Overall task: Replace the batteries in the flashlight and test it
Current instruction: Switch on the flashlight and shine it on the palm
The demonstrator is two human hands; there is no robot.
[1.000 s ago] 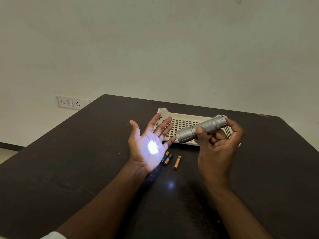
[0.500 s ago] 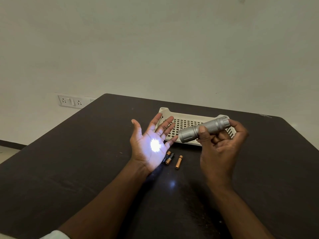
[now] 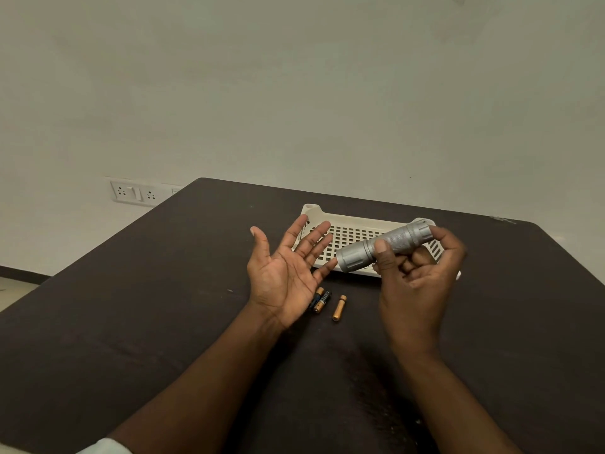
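left hand [image 3: 284, 276] hiding battery [image 3: 317, 298] ends, flashlight [image 3: 383, 247] lens unseen

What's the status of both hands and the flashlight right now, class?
Left hand open, palm up, empty. Right hand has its grip on the silver flashlight, no beam showing on the palm. Three batteries loose on the table, nothing blocking.

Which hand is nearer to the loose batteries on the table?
Left. The left hand is held open, palm up, right beside the batteries, its edge overlapping them in view. The right hand grips the flashlight farther off, to their right.
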